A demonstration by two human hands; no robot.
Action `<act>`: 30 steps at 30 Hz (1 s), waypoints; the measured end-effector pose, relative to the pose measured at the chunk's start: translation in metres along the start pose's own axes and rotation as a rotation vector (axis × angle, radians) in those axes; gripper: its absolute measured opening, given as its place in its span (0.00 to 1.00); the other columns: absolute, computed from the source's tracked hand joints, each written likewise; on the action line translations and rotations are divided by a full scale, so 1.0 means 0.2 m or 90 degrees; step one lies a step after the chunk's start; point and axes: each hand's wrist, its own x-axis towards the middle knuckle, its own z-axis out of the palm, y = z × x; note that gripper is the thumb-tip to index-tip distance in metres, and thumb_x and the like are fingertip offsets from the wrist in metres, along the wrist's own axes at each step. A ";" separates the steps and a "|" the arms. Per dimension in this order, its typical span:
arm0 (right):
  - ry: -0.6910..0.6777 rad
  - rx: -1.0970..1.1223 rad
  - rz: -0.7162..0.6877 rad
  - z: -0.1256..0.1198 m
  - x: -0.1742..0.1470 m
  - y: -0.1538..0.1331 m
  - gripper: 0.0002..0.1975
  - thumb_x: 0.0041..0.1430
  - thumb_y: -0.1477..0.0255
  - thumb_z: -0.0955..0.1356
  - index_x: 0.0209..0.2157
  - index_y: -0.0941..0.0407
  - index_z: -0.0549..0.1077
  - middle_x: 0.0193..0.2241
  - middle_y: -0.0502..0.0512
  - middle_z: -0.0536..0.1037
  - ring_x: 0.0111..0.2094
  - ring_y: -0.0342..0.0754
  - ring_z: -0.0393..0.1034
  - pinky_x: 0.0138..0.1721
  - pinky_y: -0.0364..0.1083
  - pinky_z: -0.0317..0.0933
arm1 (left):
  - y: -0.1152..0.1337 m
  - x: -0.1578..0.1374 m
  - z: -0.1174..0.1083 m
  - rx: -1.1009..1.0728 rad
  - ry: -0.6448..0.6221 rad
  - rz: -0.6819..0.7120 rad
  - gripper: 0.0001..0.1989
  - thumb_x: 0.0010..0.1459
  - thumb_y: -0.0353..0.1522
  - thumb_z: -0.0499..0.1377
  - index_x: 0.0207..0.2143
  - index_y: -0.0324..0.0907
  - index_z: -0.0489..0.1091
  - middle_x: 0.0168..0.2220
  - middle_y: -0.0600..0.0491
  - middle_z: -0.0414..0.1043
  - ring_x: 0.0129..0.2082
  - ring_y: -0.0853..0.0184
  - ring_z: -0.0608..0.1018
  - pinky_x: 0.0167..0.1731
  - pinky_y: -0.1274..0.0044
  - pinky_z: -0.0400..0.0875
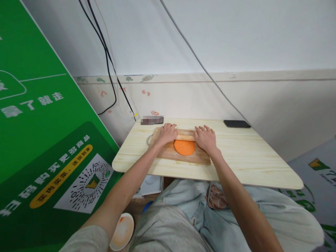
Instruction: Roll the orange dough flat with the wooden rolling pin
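A wooden rolling pin (185, 137) lies crosswise over a wooden cutting board (168, 153) on the table. My left hand (168, 133) is on the pin's left end, fingers over it. The pin's right end is under my right hand (205, 137), whose fingers also bend over the top. Both ends of the pin are hidden by my hands. Just on the near side of the pin, flat on the board, is a round orange sheet of dough (184, 147); its far edge meets the pin. A metal ring handle (149, 139) sticks out at the board's left.
The pale wood table (252, 157) stands against the wall. A black phone (237, 124) lies at its back right, a partly blurred dark object (152, 120) at its back left. Cables hang along the wall. A white bowl (122, 231) sits below, left of my lap, beside a green banner (52, 140).
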 end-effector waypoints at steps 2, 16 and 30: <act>0.016 -0.001 0.000 0.00 -0.04 -0.01 0.26 0.77 0.67 0.55 0.66 0.55 0.74 0.66 0.62 0.76 0.71 0.61 0.61 0.69 0.63 0.53 | 0.01 -0.05 0.00 0.019 0.004 0.015 0.22 0.72 0.29 0.49 0.64 0.43 0.71 0.61 0.45 0.76 0.64 0.58 0.70 0.65 0.67 0.63; 0.083 0.053 -0.051 0.02 -0.19 -0.01 0.27 0.75 0.72 0.56 0.66 0.64 0.73 0.62 0.67 0.79 0.67 0.60 0.67 0.68 0.57 0.59 | 0.01 -0.17 0.05 0.007 0.084 0.064 0.15 0.71 0.26 0.50 0.52 0.40 0.73 0.55 0.43 0.78 0.59 0.57 0.75 0.64 0.66 0.65; 0.154 0.118 -0.084 0.09 -0.33 -0.01 0.27 0.75 0.72 0.55 0.63 0.66 0.75 0.63 0.69 0.78 0.72 0.61 0.62 0.71 0.62 0.56 | 0.02 -0.36 0.00 -0.114 0.109 0.081 0.19 0.70 0.27 0.49 0.59 0.43 0.70 0.58 0.44 0.78 0.61 0.57 0.77 0.66 0.64 0.69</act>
